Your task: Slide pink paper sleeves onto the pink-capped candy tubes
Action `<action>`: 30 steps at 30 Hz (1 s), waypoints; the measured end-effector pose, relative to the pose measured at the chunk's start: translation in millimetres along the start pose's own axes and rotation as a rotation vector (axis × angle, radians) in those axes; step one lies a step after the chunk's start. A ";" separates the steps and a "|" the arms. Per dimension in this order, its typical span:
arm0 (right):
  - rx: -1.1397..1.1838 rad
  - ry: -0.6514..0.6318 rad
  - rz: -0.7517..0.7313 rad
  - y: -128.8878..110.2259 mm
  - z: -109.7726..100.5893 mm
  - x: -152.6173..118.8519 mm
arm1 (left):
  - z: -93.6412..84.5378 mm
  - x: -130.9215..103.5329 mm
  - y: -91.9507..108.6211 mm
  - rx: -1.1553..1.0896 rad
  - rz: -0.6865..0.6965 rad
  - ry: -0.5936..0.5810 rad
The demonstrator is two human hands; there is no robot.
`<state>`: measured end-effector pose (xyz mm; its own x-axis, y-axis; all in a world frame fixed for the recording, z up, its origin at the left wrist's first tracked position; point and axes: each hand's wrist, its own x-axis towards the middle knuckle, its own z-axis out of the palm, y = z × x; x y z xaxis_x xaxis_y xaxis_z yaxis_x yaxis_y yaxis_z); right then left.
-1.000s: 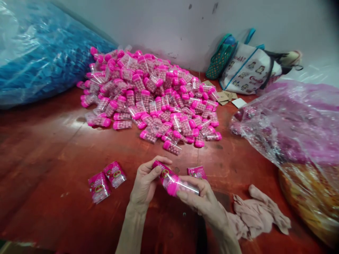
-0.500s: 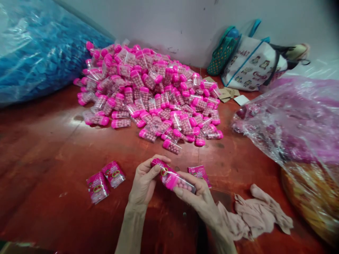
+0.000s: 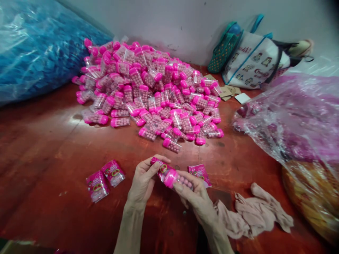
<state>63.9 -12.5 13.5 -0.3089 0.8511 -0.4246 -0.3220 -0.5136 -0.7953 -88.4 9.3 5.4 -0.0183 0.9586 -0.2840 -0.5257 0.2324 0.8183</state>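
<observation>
Between thumb and fingers, my left hand [image 3: 145, 176] pinches a printed magenta plastic sleeve [image 3: 162, 168]. My right hand [image 3: 194, 192] grips a clear candy bottle [image 3: 184, 181] filled with pink balls, tilted with its bright pink cap [image 3: 171, 178] toward the left. Cap and sleeve meet; how far the cap sits inside it, I cannot tell. Just beyond the right hand lies a stack of flat printed sleeves [image 3: 200, 174]. Left of my hands are two more flat sleeve stacks, one [image 3: 97, 186] nearer and the other [image 3: 113, 173] overlapping behind it.
A large heap of pink-capped candy bottles [image 3: 156, 91] lies against the wall on the red table [image 3: 53, 151]. A bulky bag of blue pieces [image 3: 39, 53] fills the left. At right are a clear-pink plastic bag [image 3: 296, 120], a crumpled cloth [image 3: 259, 211] and a white tote [image 3: 251, 63].
The bottle has turned slightly in my right hand, and its pink cap shows more plainly at the sleeve's end. My left hand keeps its pinch in nearly the same place.
</observation>
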 end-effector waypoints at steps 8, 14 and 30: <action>-0.008 0.054 -0.061 8.9 -5.7 1.8 | 0.2 0.0 -1.6 -0.088 -0.031 0.002; 0.032 0.139 -0.112 14.9 -2.0 3.4 | 0.4 0.5 -5.5 -0.128 -0.044 0.050; -0.179 0.311 -0.212 6.5 4.9 5.1 | 16.9 1.8 -14.2 -0.217 -0.118 0.132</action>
<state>55.8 -12.1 8.2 0.0417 0.9423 -0.3321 -0.1799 -0.3198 -0.9302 -66.6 10.5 1.7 -0.0492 0.8940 -0.4453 -0.7006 0.2869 0.6533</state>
